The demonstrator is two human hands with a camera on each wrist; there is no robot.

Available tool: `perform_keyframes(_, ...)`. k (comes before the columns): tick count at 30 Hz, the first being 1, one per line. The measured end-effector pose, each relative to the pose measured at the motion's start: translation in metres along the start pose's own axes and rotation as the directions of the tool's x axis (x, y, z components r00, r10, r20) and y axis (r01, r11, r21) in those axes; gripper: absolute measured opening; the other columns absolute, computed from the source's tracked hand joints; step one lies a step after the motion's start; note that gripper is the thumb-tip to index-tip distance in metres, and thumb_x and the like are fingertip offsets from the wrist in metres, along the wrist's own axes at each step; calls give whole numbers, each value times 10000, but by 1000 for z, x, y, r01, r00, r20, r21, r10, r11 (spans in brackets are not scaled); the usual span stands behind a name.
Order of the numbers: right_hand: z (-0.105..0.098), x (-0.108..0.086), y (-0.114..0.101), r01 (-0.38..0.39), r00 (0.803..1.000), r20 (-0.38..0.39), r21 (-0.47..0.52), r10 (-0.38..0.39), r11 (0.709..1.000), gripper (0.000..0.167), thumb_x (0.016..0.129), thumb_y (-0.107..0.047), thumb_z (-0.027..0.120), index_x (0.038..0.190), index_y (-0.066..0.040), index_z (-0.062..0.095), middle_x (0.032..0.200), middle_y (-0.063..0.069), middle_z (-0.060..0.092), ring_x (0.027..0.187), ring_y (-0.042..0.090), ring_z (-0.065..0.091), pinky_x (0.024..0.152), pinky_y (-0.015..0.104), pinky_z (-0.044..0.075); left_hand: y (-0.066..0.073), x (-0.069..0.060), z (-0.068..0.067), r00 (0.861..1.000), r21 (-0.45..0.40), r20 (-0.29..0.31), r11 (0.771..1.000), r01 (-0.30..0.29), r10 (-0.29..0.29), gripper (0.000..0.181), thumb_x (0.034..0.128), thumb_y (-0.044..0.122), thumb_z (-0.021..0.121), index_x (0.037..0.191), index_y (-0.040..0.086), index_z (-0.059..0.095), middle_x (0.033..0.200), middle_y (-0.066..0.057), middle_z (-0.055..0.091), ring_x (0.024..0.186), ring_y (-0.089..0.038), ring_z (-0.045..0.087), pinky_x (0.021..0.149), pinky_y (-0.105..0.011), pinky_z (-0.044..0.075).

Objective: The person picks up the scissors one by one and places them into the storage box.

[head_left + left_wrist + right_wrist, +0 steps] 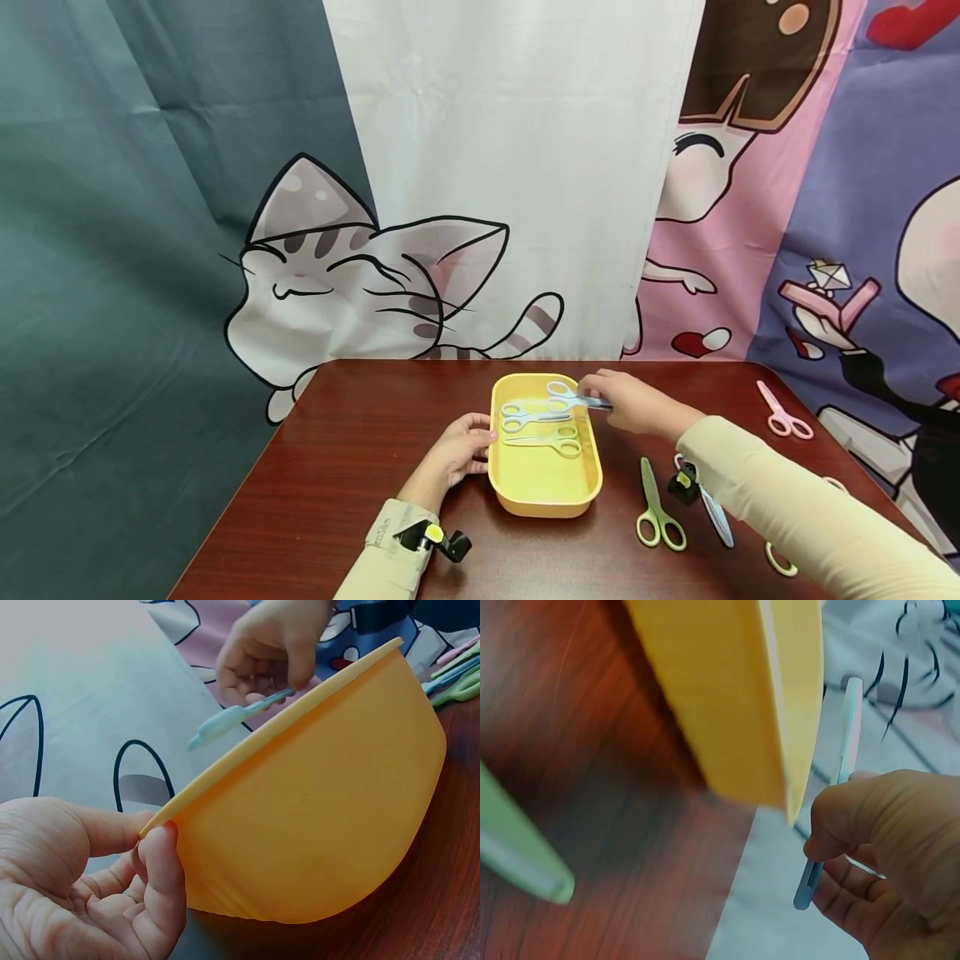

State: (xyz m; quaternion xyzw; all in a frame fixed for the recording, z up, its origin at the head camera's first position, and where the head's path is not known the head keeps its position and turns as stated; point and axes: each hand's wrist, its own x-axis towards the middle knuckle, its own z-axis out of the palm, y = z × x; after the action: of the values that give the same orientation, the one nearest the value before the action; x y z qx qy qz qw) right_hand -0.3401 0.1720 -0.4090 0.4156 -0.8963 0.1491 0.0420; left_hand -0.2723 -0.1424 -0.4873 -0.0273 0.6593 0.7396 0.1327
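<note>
A yellow tray (pixel 542 479) is gripped by the left hand (pixel 457 450). Above, light-blue scissors (pixel 581 401) are pinched by the right hand (pixel 628 402), handles toward nine o'clock.

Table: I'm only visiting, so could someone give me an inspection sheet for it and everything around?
Surface: brown table, wood-grained.
Job's things: yellow tray; held scissors, blue, over it; blue pair and pale green pair inside; to its right on the table, green pair, light blue pair, pink pair; more handles, partly hidden by the right sleeve.
Clutter: nothing seen.
Left hand: grips the tray.
Right hand: pinches the held scissors.
Cables: nothing seen.
Surroundings: cartoon-printed curtain behind.
</note>
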Motion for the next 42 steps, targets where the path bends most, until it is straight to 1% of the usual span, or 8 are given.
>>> perform_keyframes(6,7,9,-33,26,997,72,4,-26,1000,488,739,146,732,1116,-154,656,1007,5,591,878,183,584,782,350,569,0,0,-1,1000,-2,2,1000,-7,7,393,1002,61,589,1353,-36,441,1092,-194,662,657,-108,590,505,-221,541)
perform_keyframes(10,13,12,-51,19,994,105,8,-20,1000,523,707,187,712,1104,-149,658,1026,33,596,868,178,588,785,355,571,-1,0,-1,1000,-2,5,1000,-7,7,395,1005,67,586,1357,-37,439,1105,-199,665,667,-112,601,514,-229,550)
perform_keyframes(13,20,14,-60,44,993,109,-2,-44,999,490,718,154,755,1095,-144,660,997,39,589,834,168,576,767,343,561,-1,0,-1,1000,-4,4,1000,-10,10,397,1002,73,595,1354,-34,443,1075,-175,671,665,-110,596,513,-226,549)
perform_keyframes(17,32,14,-67,94,990,111,-22,-91,995,427,749,118,767,1069,-144,660,961,26,581,806,146,555,742,310,543,-2,0,0,1000,-7,2,1000,-8,8,406,996,75,608,1351,-31,442,996,-107,670,656,-106,582,503,-218,539)
perform_keyframes(21,40,14,-74,94,986,140,-35,-88,995,412,750,133,756,1040,-143,660,972,28,598,821,143,563,747,296,545,-2,0,0,1000,-3,5,1000,-8,8,408,994,70,606,1350,-36,438,953,-67,658,652,-105,573,500,-214,532)
perform_keyframes(25,46,13,-80,73,983,170,-50,-64,996,424,732,150,738,1017,-152,652,965,18,601,820,145,561,767,307,545,-1,1,0,1000,3,2,1000,-8,8,396,996,64,598,1345,-37,443,976,-86,660,652,-106,568,499,-214,530)
perform_keyframes(36,61,12,-82,46,969,244,-42,-34,998,424,723,157,717,1003,-153,649,905,-17,571,719,95,482,670,238,478,-1,1,-1,1000,-7,4,1000,1,-1,399,997,61,596,1351,-34,439,1065,-165,658,652,-106,577,496,-212,531)
perform_keyframes(42,65,12,-83,54,966,254,-47,-40,997,393,745,146,728,989,-149,639,904,-7,579,704,103,482,647,237,469,-2,2,-2,1000,-14,6,1000,1,-1,390,998,52,589,1347,-35,440,1070,-173,658,651,-104,588,496,-214,533)
